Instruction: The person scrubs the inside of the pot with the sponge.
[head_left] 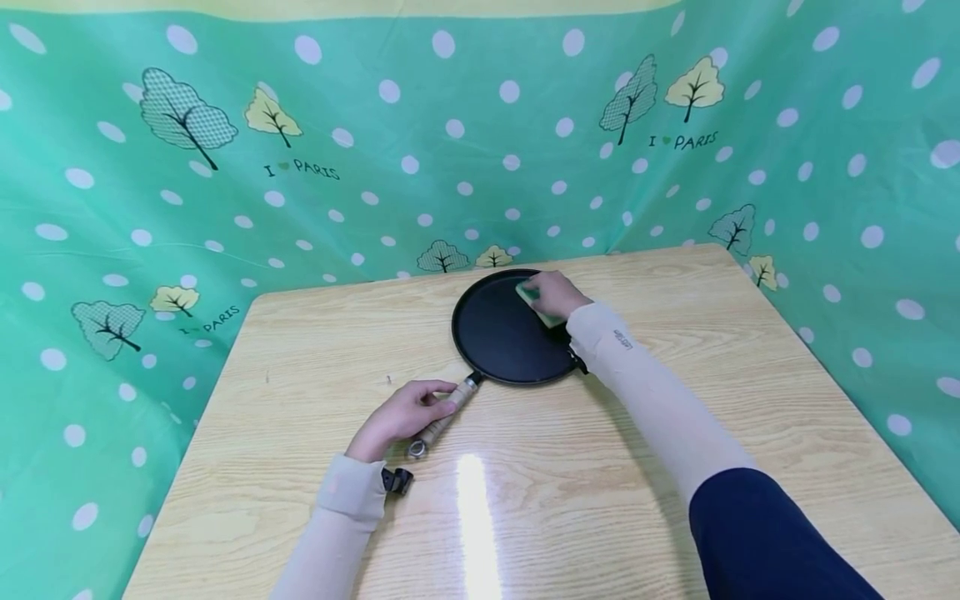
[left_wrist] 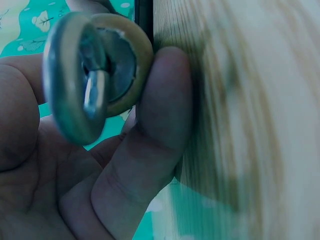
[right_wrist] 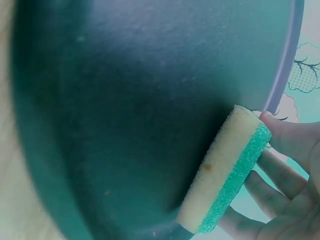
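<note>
A flat round black frying pan point(head_left: 502, 333) lies on the wooden table, its light-coloured handle point(head_left: 444, 421) pointing toward the near left. My left hand point(head_left: 408, 410) grips that handle. In the left wrist view, a metal hanging ring point(left_wrist: 75, 80) at the handle's end shows between the fingers of my left hand point(left_wrist: 135, 160). On the pan's far right part, my right hand point(head_left: 557, 293) holds a two-layer sponge point(head_left: 542, 310). Seen from the right wrist, the sponge point(right_wrist: 225, 172) has its pale yellow side toward the pan and its green side against my fingers point(right_wrist: 272, 195).
The wooden table point(head_left: 300, 350) extends around the pan on all sides. Behind it and at both sides hangs a green dotted curtain point(head_left: 360, 225). A bright light reflection lies on the near tabletop. Black straps show at my wrists.
</note>
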